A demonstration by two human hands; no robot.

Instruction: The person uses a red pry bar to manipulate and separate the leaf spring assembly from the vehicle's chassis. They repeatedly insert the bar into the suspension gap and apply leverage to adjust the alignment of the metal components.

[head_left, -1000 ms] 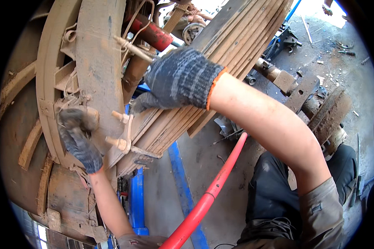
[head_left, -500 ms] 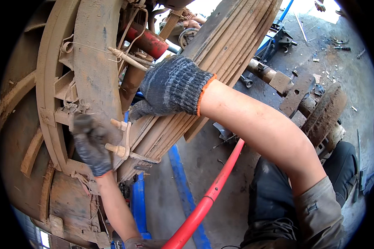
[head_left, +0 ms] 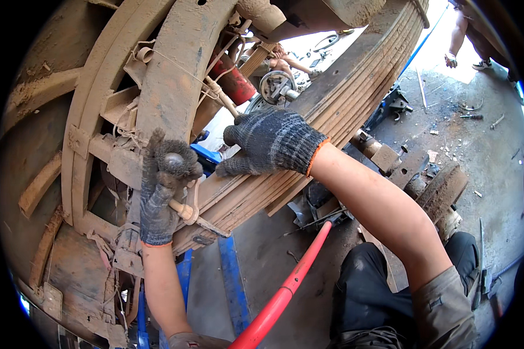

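L hand (head_left: 157,203) — gloved, palm side up, fingers curled w/ the thumb against a small round metal-looking piece (head_left: 173,163); most of the piece is hidden in the glove, so can't tell its full shape. It's up in front of the chassis rail (head_left: 183,64), just beside the end of the leaf-spring stack (head_left: 343,90). A threaded bolt (head_left: 183,210) pokes out next to the glove; can't tell if they touch.

R hand (head_left: 273,142) — gloved, part-open, back up, laid over the leaf-spring stack, thumb & fingers parted and pointing L. Fingers sit by the lower end of a thin rod (head_left: 222,98); can't tell if they grip it. Stack runs diag. from lower L to upper R, L hand at its lower end. Red bar (head_left: 285,291) slants below, apart from both hands.

Vs. 0.5 s ago: L hand was a blur w/ both bolt ends showing; now it's sharp, the round piece is visible & the upper bolt end is covered. R hand stays on the stack. Whole view has shifted a bit, and more of a person (head_left: 459,36) shows top R.
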